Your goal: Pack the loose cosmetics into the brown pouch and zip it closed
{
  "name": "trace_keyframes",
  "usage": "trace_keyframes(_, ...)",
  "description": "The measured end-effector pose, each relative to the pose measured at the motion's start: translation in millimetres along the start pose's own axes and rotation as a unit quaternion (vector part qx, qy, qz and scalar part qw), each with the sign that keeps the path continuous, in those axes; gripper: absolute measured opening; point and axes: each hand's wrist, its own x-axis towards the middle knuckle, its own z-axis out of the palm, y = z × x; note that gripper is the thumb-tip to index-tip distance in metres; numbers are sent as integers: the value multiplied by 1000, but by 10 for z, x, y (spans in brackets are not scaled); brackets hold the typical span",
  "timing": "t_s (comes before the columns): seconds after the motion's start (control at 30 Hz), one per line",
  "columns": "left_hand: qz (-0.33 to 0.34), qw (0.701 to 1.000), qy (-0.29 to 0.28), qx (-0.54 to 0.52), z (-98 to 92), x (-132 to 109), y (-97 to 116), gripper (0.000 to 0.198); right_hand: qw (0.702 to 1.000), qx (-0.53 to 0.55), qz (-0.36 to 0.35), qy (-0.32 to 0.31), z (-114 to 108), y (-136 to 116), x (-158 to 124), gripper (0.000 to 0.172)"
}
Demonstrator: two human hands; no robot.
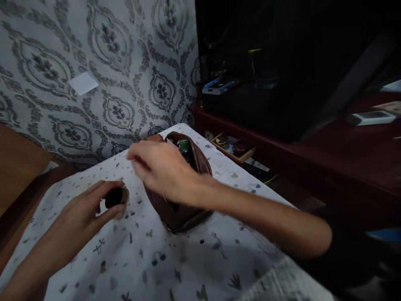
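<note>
At the left of the table, my left hand (89,207) grips a small round jar (125,197) with a dark lid between thumb and fingers. A brown zip bag (180,219) lies unzipped in the middle of the patterned cloth. Over the bag's left side hangs my right hand (161,167), back upward, fingers bent and slightly smeared by motion; whether they hold anything is hidden. Inside the bag a green-topped item (184,145) shows beside dark contents. Part of the bag's interior is covered by my right hand and forearm.
The white tablecloth (175,263) bears small printed plants. To the right stands a dark red cabinet (328,167) with a large black screen (282,62). A small open drawer (239,156) with items juts toward the table. Patterned wallpaper (115,54) rises behind.
</note>
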Motion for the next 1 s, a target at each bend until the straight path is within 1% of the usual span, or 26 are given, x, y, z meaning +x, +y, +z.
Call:
trace_keyframes(0.03,3,1000,-10,4,40,-6,-28,59,999,-43,16,-2,-31,98,104,26)
trace_keyframes(0.07,8,1000,-19,8,89,-12,-55,60,997,-77,23,-21,-41,182,195,25)
trace_keyframes(0.1,11,999,-29,15,143,-17,-81,59,993,-103,27,-44,-33,249,271,24)
trace_keyframes(0.13,13,999,-40,24,200,-21,-104,57,988,-134,17,-74,-11,296,331,23)
trace_keyframes(0.23,17,996,-65,51,347,-22,-157,49,969,-192,-13,-152,92,338,430,25)
trace_keyframes(0.3,24,996,-68,58,403,-14,-183,46,965,-201,-13,-168,162,336,460,26)
trace_keyframes(0.4,30,996,-65,52,433,6,-221,46,967,-193,-2,-163,248,370,500,27)
trace_keyframes(0.53,22,996,-69,48,450,24,-268,49,971,-171,24,-165,313,448,572,24)
trace_keyframes(0.6,11,996,-76,48,454,27,-274,52,975,-154,36,-159,295,456,613,25)
trace_keyframes(0.77,-24,994,-104,39,419,20,-253,58,982,-102,62,-149,148,412,676,32)
trace_keyframes(0.87,-20,996,-80,31,391,11,-262,57,985,-67,86,-134,145,420,671,31)
trace_keyframes(0.93,-13,998,-59,24,380,8,-273,56,986,-40,100,-124,196,439,665,29)
trace_keyframes(1.0,-10,998,-52,22,380,8,-276,57,986,-10,117,-117,256,457,666,28)
